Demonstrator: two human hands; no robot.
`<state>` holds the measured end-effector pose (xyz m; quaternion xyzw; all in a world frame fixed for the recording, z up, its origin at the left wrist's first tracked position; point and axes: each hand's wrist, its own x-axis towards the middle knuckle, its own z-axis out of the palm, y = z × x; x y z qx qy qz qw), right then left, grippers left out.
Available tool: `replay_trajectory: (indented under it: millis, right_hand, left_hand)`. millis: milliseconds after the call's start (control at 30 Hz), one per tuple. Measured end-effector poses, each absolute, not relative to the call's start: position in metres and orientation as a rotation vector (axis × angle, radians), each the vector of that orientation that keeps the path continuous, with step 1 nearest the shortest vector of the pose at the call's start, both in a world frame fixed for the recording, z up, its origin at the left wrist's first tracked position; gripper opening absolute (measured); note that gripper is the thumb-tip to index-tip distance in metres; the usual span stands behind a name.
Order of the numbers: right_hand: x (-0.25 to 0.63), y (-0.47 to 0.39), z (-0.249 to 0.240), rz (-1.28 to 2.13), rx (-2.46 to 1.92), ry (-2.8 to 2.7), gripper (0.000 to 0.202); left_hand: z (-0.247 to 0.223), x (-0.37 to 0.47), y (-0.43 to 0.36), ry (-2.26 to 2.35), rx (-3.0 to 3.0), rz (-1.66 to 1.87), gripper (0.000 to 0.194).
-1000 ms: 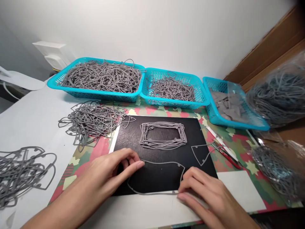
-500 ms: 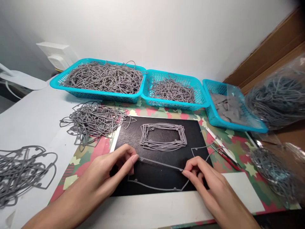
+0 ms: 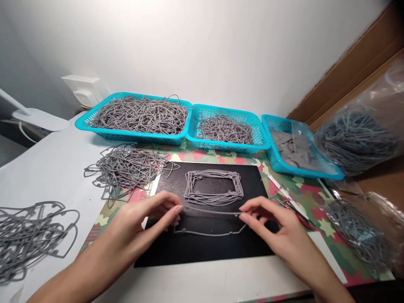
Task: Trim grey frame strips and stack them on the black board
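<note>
Pinching a thin grey four-cornered loop [image 3: 211,212] near its far corners between thumbs and fingers, the left hand [image 3: 147,216] at nine o'clock and the right hand [image 3: 274,219] at three hold it over a flat black rectangular board [image 3: 202,249], with overlapping grey four-sided frames [image 3: 212,197] piled at the loop's twelve o'clock.

Both hands [image 3: 139,221] in fingertip pinches

single head cam, pov style
looks forward and down over the bench [image 3: 38,168], pretty close, left hand [image 3: 150,216] and right hand [image 3: 279,225] below center, wall [image 3: 205,50] up top.
</note>
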<state>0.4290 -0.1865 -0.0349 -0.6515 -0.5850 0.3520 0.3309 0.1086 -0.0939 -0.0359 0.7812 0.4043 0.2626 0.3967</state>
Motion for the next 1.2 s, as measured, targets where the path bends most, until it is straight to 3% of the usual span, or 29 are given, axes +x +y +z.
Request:
replay_trajectory:
  millis: [167,300,500,633,800,1000,1200]
  right_hand:
    - [0.436,-0.145,-0.027,1.172,-1.581,-1.387,0.031]
    - [0.438,-0.115,-0.03,0.912,-1.649,-1.565,0.024]
    - [0.448,-0.106,-0.033,0.591,-1.793,-1.661,0.009]
    - [0.468,-0.148,-0.027,0.397,-1.927,-1.749,0.015]
    - [0.468,-0.206,-0.037,0.482,-1.977,-1.898,0.02]
    - [0.422,-0.222,-0.048,0.312,-1.748,-1.947,0.042]
    - [0.368,-0.227,-0.06,0.398,-1.411,-1.793,0.056]
  left_hand:
    - [-0.028,0.123,-0.064,1.039,1.933,0.614,0.03]
    - [-0.028,0.137,-0.034,1.068,1.952,0.582,0.043]
    - [-0.041,0.142,-0.016,1.239,2.185,0.529,0.04]
    - [-0.04,0.137,-0.022,1.289,2.195,0.612,0.037]
    - [-0.028,0.149,-0.047,1.194,2.278,0.699,0.027]
    - [-0.025,0.187,-0.091,0.822,2.269,0.543,0.023]
    - [-0.039,0.182,-0.108,0.869,2.115,0.251,0.027]
